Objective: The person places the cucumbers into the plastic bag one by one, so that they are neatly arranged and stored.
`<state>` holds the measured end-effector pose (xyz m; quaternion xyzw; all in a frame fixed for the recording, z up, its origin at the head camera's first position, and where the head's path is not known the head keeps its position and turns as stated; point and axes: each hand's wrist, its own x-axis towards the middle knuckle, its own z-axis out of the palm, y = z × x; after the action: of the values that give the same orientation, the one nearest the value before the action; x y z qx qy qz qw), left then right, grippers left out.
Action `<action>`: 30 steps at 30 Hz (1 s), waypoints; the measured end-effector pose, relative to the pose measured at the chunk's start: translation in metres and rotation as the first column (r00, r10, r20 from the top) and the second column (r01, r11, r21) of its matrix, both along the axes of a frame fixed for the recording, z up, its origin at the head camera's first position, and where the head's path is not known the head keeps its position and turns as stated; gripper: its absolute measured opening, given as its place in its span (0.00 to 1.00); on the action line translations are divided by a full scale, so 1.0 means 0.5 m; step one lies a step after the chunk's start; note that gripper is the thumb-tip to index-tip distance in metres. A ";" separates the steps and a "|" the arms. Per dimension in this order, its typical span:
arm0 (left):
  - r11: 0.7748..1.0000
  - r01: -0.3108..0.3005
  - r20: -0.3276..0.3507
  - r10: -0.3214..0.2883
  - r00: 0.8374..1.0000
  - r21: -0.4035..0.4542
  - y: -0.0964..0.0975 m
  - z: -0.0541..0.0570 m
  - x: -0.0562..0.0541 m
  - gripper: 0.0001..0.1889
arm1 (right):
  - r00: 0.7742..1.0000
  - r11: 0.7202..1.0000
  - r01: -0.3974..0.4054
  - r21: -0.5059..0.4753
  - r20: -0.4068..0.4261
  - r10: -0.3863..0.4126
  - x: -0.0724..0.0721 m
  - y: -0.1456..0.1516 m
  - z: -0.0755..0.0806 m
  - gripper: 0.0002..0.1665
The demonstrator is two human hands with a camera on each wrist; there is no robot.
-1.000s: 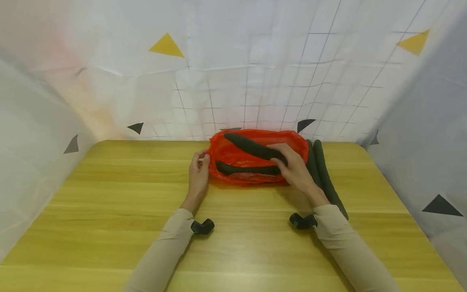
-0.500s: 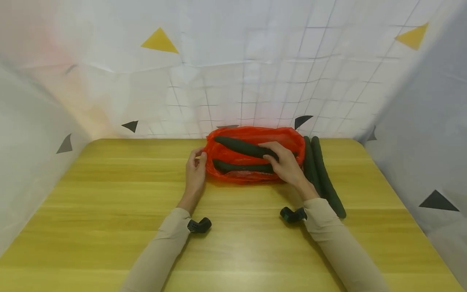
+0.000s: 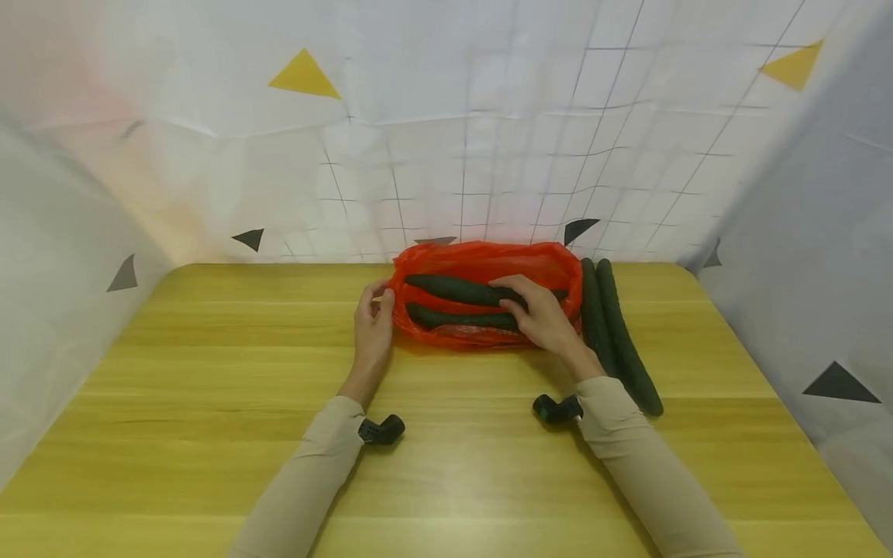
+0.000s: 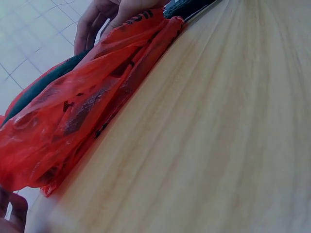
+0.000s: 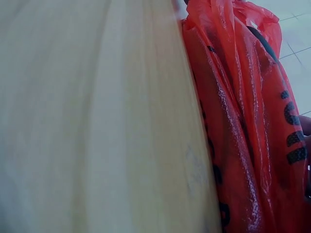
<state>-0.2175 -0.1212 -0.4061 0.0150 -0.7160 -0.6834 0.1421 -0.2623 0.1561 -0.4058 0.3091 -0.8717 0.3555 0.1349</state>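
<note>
A red plastic bag (image 3: 488,252) lies with its mouth spread open near the back of the table. My right hand (image 3: 544,314) grips a dark green cucumber (image 3: 453,289) from above, its fingers and thumb around the right part. This cucumber is in the bag's mouth, lying roughly level. Another cucumber (image 3: 460,318) lies in the bag along the near side, its right end hidden by my hand. At the bag's left end, my left hand (image 3: 373,329) pinches the rim; the fingertips are partly hidden. The left wrist view shows the bag's near side (image 4: 82,107) and some left fingers (image 4: 17,211).
Two more cucumbers (image 3: 628,349) lie side by side on the wooden table (image 3: 209,403), just right of the bag. A white sheet with grid lines (image 3: 474,178) rises behind the table's back edge, and more sheeting stands on both sides.
My right hand has moved left and lowered the cucumber deeper into the bag, bringing it nearer the one inside. The left hand stays at the bag's rim. The head view has shifted slightly.
</note>
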 end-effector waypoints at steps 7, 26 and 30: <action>0.999 -0.029 -0.037 0.030 0.999 0.015 -0.007 -0.040 -0.027 0.16 | 1.000 1.000 -0.012 0.012 0.020 0.012 0.000 -0.001 0.000 0.20; 1.000 0.003 -0.014 -0.003 1.000 -0.028 -0.002 -0.005 -0.002 0.17 | 0.998 0.999 -0.002 0.033 0.063 0.000 0.004 -0.006 -0.009 0.19; 0.999 -0.007 -0.012 0.007 1.000 -0.032 -0.007 -0.033 -0.019 0.17 | 0.996 0.999 -0.001 0.037 0.086 -0.002 0.004 -0.004 -0.009 0.18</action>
<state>-0.2268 -0.1248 -0.4226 0.0113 -0.7259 -0.6714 0.1488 -0.2602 0.1541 -0.4102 0.2958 -0.8833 0.3521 0.0917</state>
